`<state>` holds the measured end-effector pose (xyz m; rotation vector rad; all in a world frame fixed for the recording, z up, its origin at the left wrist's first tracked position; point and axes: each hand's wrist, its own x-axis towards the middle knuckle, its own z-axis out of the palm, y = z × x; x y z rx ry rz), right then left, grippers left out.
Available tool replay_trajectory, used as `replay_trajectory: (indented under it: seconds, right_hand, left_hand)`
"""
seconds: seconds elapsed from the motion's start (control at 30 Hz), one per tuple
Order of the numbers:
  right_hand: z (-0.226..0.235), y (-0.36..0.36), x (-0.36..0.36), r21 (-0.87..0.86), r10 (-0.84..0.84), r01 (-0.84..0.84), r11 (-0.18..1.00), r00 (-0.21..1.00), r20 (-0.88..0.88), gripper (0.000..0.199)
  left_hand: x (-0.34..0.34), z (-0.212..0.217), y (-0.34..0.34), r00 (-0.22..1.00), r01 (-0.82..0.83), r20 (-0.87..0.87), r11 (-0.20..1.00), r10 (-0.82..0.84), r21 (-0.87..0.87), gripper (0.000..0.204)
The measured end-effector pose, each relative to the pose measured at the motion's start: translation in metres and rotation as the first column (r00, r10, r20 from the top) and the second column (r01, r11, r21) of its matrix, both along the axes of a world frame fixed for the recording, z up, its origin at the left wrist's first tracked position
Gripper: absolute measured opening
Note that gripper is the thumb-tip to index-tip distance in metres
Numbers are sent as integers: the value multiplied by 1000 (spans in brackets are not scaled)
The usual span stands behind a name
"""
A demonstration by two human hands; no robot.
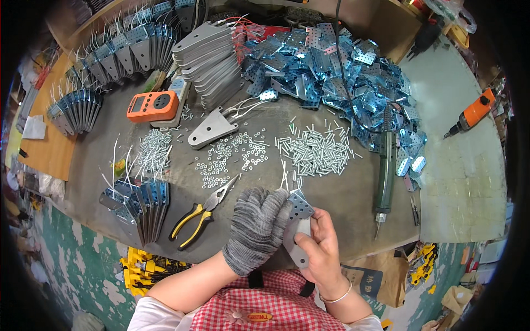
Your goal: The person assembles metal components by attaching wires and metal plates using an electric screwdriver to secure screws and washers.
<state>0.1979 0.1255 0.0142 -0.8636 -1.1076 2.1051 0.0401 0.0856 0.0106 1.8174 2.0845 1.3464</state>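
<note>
In the head view, the person's left grip, a hand in a grey knitted glove point(255, 226), is curled closed on the left edge of a blue plate point(301, 207) full of holes; what lies under the fingers is hidden. The bare right grip point(321, 248) is closed on the grey plate point(291, 238) below it, thumb flat on its face. The two plates overlap, tilted, above the near edge of the worktop point(359, 204), with white wires point(285, 174) rising past the top.

The step in hand looks like bringing the plates together. Done well, it would call for keeping the right thumb firm on the grey plate, squaring the blue plate until the holes match, and keeping the wires out of the joint, where they could be pinched. The glove probably guards against sharp edges but dulls the feel for the small screws point(317, 151) and nuts point(218, 160) piled beyond the hands.

As for writing, an orange oval patch point(259, 316) on the red checked apron point(234, 303) bears lettering, and a brown paper bag point(393, 280) has a dark panel with pale printed characters. The orange meter point(153, 106) has a small screen, its figures too tiny to tell. No label is legible on the pliers point(203, 212).
</note>
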Motion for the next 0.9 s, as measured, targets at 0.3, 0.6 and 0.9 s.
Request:
replay_trajectory:
  seconds: [0.3,0.6,0.9]
  right_hand:
    - [1,0,1,-79,-58,55,995,997,-46,47]
    - [1,10,7,-254,16,-62,965,984,-178,49]
    - [0,9,4,-106,-32,22,994,995,-91,50]
  left_hand:
    - [2,0,3,1000,2,-18,999,-2,32,24]
    - [-17,7,5,984,58,-167,996,-68,-65,26]
    - [-24,5,9,953,175,-209,960,-221,-218,61]
